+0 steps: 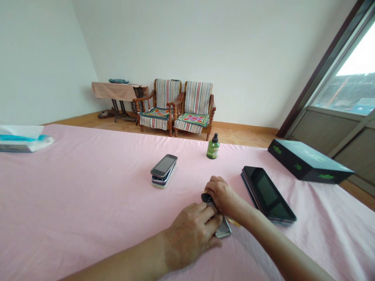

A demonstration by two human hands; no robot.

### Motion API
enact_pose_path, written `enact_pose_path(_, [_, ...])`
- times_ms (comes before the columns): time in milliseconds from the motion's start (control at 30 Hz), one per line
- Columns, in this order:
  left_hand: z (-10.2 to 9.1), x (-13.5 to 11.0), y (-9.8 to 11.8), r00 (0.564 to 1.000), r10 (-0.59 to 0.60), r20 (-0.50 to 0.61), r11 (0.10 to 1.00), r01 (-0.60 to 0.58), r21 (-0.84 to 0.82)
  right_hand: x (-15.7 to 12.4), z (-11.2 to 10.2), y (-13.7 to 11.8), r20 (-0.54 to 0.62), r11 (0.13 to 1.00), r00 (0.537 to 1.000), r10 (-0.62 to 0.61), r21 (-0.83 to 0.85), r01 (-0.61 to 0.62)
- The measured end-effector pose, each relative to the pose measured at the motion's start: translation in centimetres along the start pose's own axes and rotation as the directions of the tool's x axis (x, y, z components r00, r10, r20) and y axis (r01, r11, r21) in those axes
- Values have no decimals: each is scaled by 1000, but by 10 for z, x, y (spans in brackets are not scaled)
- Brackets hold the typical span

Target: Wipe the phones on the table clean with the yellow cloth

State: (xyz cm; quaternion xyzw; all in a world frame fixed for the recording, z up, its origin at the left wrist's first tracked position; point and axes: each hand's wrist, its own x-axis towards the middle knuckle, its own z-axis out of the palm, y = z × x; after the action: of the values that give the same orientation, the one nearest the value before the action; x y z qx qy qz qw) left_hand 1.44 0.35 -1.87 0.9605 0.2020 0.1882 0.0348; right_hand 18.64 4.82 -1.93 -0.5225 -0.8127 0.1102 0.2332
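While a silver-backed mobile phone point(224, 229) is held low over the pink sheet point(88, 203), it is enclosed from above by both hands, which are brought close together. The fingers of the left hand point(190, 236) are curled over the near part of the phone and are clenched on it, not released. The right hand point(222, 194) is closed over the far end, where a dark rounded piece point(206, 197) is seen protruding from under the fingers. Whether that piece is part of the phone or separate from it cannot be told. The phone's face is hidden, and the phone is steadied by pressure from both sides, with the wrists kept low and the work kept near the sheet.

Just beside the right hand, a stack of dark tablets point(268, 194) is laid on the sheet, and farther left a pile of mobile phones point(163, 170) is stacked with a dark screen uppermost. Among the containers, a small green bottle point(213, 150) with a black cap is stood upright towards the far edge, though its contents cannot be made out. A black box point(309, 162) with green markings is placed on the right, shut, with nothing inside visible. A white and blue tissue packet point(23, 138) is laid at the left, its contents concealed by the wrapping.
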Motion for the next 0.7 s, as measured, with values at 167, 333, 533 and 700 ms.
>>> enact_pose_path(167, [-1,1,0,999,-19,30,1000,18,6,-10,-4,5,-32,997,996,79,-10,-80])
enact_pose_path(333, [-1,1,1,1000,-12,-1,1000,12,-15,-27,-8,-3,-60,985,984,167,-31,-169])
enact_pose_path(533, [-7,1,1,1000,-21,-18,1000,21,-10,-59,-28,-19,25,981,981,192,-2,-192])
enact_pose_path(700, [-11,-1,0,995,29,-91,999,-32,-26,-55,-38,-20,-47,961,975,216,187,-204])
